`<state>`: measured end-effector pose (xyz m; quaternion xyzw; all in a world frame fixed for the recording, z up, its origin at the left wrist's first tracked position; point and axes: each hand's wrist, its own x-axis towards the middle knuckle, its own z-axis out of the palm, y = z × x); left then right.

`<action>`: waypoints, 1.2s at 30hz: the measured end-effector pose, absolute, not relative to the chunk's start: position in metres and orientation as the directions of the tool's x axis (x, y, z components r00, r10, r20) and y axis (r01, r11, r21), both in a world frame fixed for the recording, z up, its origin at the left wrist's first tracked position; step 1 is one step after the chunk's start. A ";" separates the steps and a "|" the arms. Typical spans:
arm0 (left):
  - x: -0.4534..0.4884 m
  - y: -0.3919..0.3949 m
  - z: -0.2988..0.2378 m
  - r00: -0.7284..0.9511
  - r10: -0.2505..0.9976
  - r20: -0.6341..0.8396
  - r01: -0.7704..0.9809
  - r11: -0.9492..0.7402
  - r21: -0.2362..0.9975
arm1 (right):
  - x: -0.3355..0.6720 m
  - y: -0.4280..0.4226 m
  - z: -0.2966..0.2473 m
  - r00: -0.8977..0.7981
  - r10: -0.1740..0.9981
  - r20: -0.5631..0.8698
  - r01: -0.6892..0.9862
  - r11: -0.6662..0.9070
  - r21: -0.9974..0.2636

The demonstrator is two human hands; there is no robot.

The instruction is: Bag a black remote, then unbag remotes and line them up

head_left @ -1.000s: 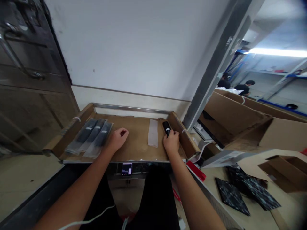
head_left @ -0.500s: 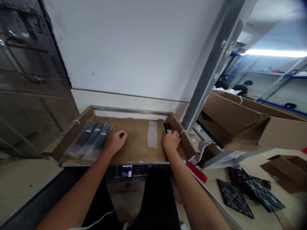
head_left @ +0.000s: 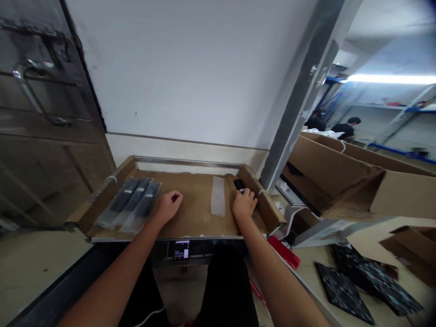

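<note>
My left hand (head_left: 170, 205) rests on the cardboard-lined tray with its fingers curled into a loose fist. A dark gap shows between thumb and fingers, and what it holds, if anything, is hidden. Just left of it lie several clear plastic sleeves (head_left: 141, 210), each with a dark, folded-looking item and a small white label inside. My right hand (head_left: 244, 204) is near the tray's right wall, its fingers closed over the near end of a small black object (head_left: 239, 184). Between the hands, nearer the right, a flat translucent sleeve (head_left: 218, 197) lies lengthwise.
Cardboard walls edge the tray (head_left: 197, 227) on both sides. A lit phone (head_left: 181, 250) sits below its front edge. To the right are a large open carton (head_left: 340, 177), a red object (head_left: 284, 252) and dark patterned pieces (head_left: 344, 290). Two people (head_left: 344, 129) are farther back.
The view has shifted slightly, so the scene sits lower. The black object under my right hand is tilted a little more, and the right fingers look more spread. My left hand has barely moved.
</note>
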<state>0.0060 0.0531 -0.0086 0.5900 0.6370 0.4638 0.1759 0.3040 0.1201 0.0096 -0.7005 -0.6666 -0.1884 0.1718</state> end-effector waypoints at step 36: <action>0.003 0.012 0.023 -0.131 0.969 0.209 0.979 0.093 0.184 | 0.316 0.122 -0.010 0.050 0.798 0.601 0.836 0.296 -0.462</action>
